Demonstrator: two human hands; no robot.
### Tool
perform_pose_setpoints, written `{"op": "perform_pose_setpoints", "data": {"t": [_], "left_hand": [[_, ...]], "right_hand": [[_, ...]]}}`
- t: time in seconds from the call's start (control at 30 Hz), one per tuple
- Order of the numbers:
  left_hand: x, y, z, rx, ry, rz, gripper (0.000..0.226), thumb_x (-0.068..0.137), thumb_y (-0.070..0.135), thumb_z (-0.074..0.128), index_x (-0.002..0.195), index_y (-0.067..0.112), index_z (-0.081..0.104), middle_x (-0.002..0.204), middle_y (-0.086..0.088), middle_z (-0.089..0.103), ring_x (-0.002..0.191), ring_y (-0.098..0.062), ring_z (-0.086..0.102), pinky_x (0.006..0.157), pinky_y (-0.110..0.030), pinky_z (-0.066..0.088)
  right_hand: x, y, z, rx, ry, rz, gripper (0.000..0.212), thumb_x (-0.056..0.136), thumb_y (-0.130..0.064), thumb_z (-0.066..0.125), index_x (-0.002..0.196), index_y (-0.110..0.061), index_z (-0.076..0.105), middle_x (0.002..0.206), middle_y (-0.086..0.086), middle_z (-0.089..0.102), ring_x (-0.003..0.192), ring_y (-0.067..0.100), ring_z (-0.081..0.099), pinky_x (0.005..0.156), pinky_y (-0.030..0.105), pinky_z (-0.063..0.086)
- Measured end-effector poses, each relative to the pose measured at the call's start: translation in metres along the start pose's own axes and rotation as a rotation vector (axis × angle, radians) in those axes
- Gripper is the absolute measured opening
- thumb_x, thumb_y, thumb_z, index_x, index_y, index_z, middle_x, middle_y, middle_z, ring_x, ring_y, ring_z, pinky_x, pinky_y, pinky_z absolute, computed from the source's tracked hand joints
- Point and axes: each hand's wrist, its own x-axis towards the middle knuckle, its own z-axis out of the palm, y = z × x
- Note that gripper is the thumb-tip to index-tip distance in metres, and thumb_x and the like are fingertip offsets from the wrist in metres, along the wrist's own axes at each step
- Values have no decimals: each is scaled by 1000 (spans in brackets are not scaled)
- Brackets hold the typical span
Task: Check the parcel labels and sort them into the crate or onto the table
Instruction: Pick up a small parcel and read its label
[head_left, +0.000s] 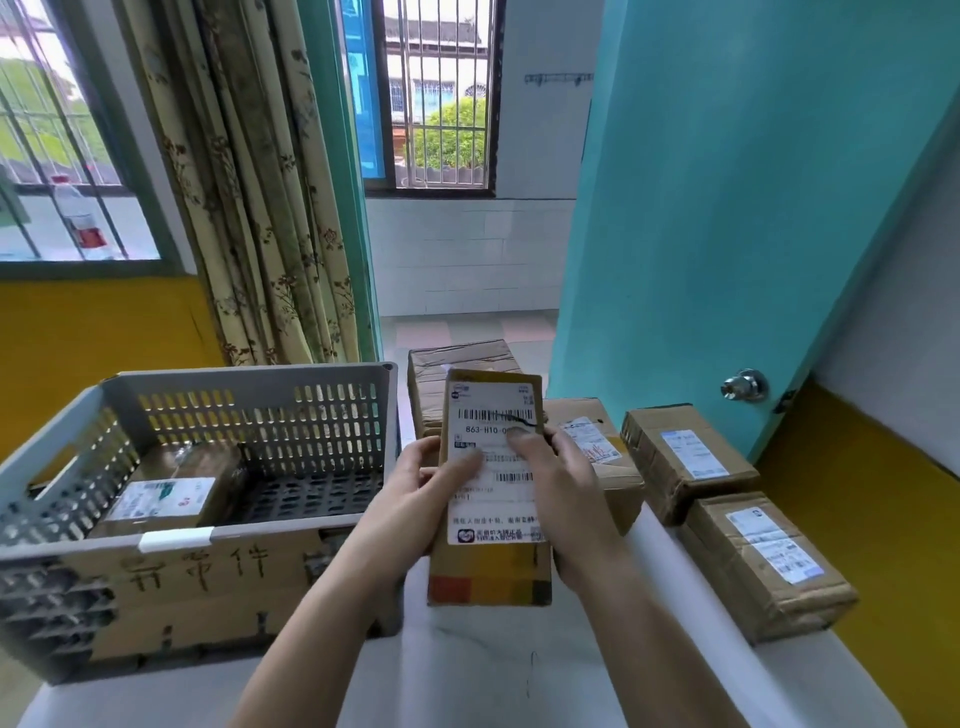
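Both hands hold one flat cardboard parcel (491, 488) upright above the white bench (519, 670), its long white label (493, 462) with barcodes facing the camera. The left hand (421, 493) wraps the parcel's left edge, fingers (415, 454) curled behind and thumb lying across the label; the right hand (566, 493) clasps the right edge, thumb tip pressed on the label beside the upper barcode, where a dark tear or mark shows. Left of the fingers stands a grey perforated plastic crate (249, 415), a handwritten cardboard panel (208, 587) on its near wall; it contains one taped parcel with a white label (171, 493). Behind the fingers a taller brown box (457, 364) stands; to their right lie three rectangular taped cardboard parcels (597, 447), (685, 457), (763, 561), each labelled, resting on the bench.
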Motion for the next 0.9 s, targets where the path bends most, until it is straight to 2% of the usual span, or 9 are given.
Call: {"op": "perform_pose_setpoints", "data": {"t": [0.17,0.33,0.5,0.6,0.7,0.77,0.83,0.9], "left_hand": [[7,0,19,-14,28,37,77,74,53,80,141,31,48,118,-10,76,98,-30,79,86,-52,63],[14,-1,29,-29,47,-8,83,72,54,85,142,35,44,118,-10,76,97,-30,79,84,-49,64],[23,4,39,-32,98,11,74,77,58,80,138,29,49,117,-10,77,98,-28,79,86,-51,63],[19,2,44,1,79,43,62,77,55,77,129,35,51,115,-7,77,96,-26,79,77,-42,65],[17,-4,42,-9,71,42,55,81,51,77,127,37,51,112,-7,78,95,-27,79,70,-35,65],[19,-5,39,-28,75,17,59,82,53,78,131,34,51,112,-8,78,96,-29,79,73,-38,65],[23,-2,36,-13,89,1,65,81,61,77,132,31,51,110,-6,79,97,-27,79,81,-45,64],[28,2,32,9,117,11,68,79,69,72,130,28,52,105,-2,81,96,-24,79,83,-45,64]], "right_hand": [[11,-4,-16,0,-16,29,40,78,-56,64,112,-34,63,95,-1,80,84,22,79,80,51,65],[18,0,-27,8,-28,30,38,79,-54,62,111,-34,64,98,1,79,85,23,79,79,52,65],[25,2,-39,-11,-124,13,44,80,-56,65,118,-34,60,97,1,79,89,23,79,82,51,64],[28,-3,-43,2,-164,-14,52,79,-64,62,121,-34,59,95,-1,79,87,23,79,75,41,66],[32,-8,-43,-32,-120,-33,51,79,-72,60,115,-36,62,95,1,79,83,22,79,78,47,66],[31,-7,-41,-59,-95,-55,49,79,-73,60,114,-39,63,94,0,79,82,20,79,78,49,65],[29,-5,-38,-72,-79,-61,55,76,-76,60,118,-40,62,96,1,79,84,19,79,79,50,65],[29,-3,-34,-72,-79,-52,62,73,-77,60,122,-40,61,98,2,78,87,19,78,82,51,64]]}}
